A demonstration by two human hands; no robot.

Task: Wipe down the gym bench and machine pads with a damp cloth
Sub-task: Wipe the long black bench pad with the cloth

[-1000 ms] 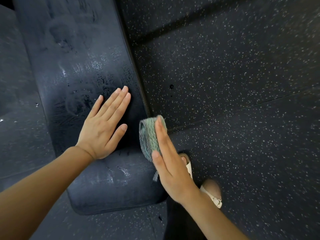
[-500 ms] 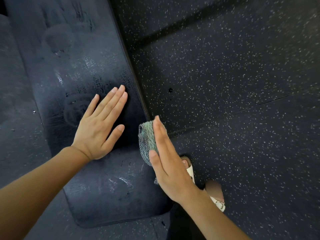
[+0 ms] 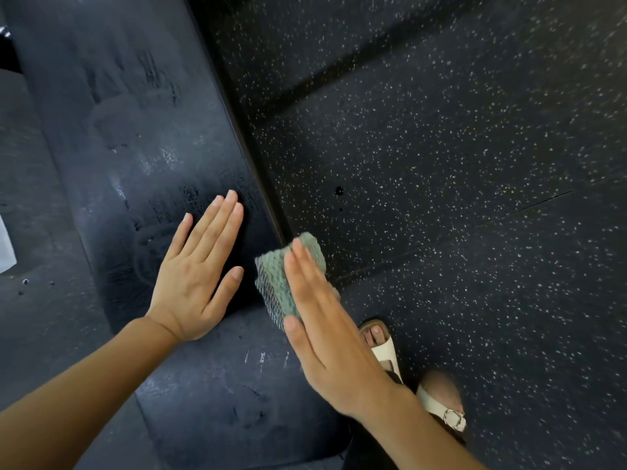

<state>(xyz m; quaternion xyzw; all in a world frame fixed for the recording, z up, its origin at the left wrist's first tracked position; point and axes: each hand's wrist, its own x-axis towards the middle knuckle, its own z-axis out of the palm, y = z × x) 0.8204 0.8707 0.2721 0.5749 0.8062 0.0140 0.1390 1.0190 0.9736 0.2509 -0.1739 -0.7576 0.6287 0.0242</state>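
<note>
A long black padded bench (image 3: pixel 142 130) runs from the top left down to the bottom centre, its top streaked with damp marks. My left hand (image 3: pixel 200 273) lies flat on the pad, fingers straight and together. A green knitted cloth (image 3: pixel 278 283) is pressed against the bench's right side edge by my right hand (image 3: pixel 325 334), whose fingers are straight and whose thumb lies along the cloth's lower edge. The far part of the cloth is hidden behind my fingers.
Black rubber floor (image 3: pixel 458 198) with white speckles fills the right side. My foot in a white sandal (image 3: pixel 386 351) stands on it just right of the bench. A white object (image 3: pixel 5 245) shows at the left edge.
My right hand and the cloth have slid a little up along the bench's side edge. The left hand stays flat on the pad. The view has shifted slightly.
</note>
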